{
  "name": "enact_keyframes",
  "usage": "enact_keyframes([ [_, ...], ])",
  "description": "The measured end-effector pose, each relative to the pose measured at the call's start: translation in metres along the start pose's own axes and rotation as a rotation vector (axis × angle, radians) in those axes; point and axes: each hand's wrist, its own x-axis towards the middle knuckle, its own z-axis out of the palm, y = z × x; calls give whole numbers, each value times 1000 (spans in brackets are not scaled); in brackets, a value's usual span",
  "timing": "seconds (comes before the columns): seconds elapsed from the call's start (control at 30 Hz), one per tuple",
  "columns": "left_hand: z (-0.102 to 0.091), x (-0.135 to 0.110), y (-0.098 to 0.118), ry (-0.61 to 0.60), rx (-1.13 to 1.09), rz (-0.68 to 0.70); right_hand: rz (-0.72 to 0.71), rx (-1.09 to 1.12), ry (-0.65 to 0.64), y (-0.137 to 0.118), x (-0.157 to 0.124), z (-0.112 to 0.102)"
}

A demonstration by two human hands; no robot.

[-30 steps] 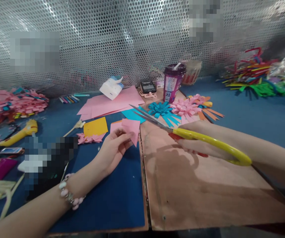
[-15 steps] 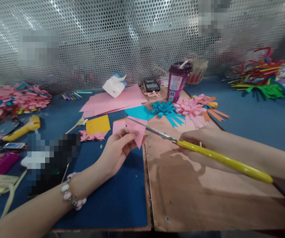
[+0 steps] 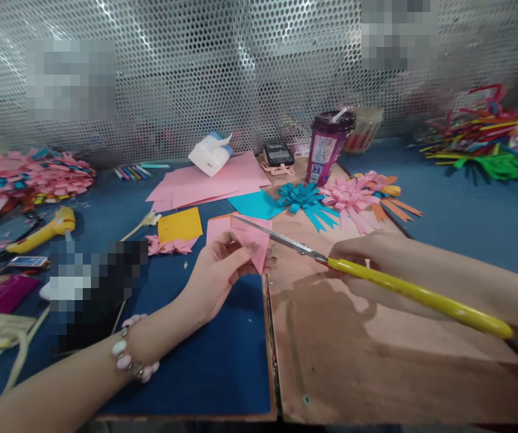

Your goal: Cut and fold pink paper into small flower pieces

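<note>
My left hand pinches a small folded piece of pink paper above the blue mat. My right hand grips yellow-handled scissors; their metal blades reach left and meet the top edge of the pink paper. A beaded bracelet is on my left wrist. Behind the paper lie a pink square and a yellow square.
Pink sheets, a teal sheet, teal and pink paper flowers and a purple cup lie ahead. A yellow glue gun and pink flower pile are left. Coloured strips lie far right. A perforated metal wall stands behind.
The scissors swung left and lower, their blades closing onto the pink paper. My left hand kept its hold and shifted slightly right with the paper.
</note>
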Motion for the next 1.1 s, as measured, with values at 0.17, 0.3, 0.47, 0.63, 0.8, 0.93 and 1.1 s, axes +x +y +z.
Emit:
enact_keyframes([
  [0.17, 0, 1, -3, -44, 55, 6, 63, -36, -142, -2, 2, 0],
  [0.3, -1, 1, -4, -17, 68, 23, 87, -37, -170, -5, 2, -2],
  [0.47, 0, 1, -2, -2, 76, 41, 107, -54, -191, -7, 2, -4],
  [0.63, 1, 0, 0, 13, 86, 63, 107, -47, -199, -6, 2, -4],
  [0.8, -1, 0, -1, -4, 91, 80, 80, -42, -192, -4, 2, -3],
  [0.93, -3, 0, -2, -6, 98, 83, 67, -46, -171, -4, 2, -3],
  [1.1, -2, -1, -1, -4, 111, 73, 21, -26, -156, -3, 2, -1],
])
